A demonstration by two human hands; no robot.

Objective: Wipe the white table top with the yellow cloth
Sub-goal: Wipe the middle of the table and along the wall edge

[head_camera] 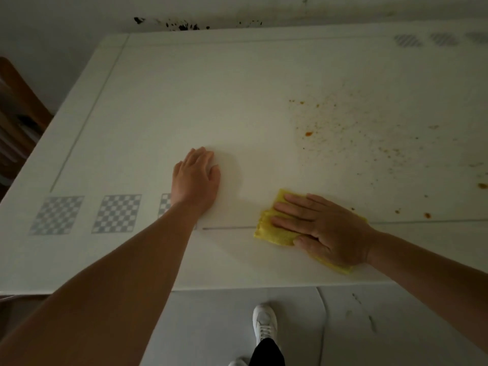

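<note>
We note the broad white rectangular worktop (211, 101) with orange spatter (343, 122) beyond the folded yellow cloth (274, 233). Right hand (322, 228) presses it, fingers (290, 207) flat, ungripped. We judge it soft, light; palm pressure suffices. Left hand (195, 178) braces flat.

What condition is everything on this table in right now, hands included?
Yellow cloth: folded, pressed flat near the table's front edge.
Right hand: open, palm down on the cloth.
Left hand: open, flat on the bare table, apart from the cloth.
White table top: clean on the left side, dirty on the right.
Orange stains: scattered specks, not yet wiped.
</note>
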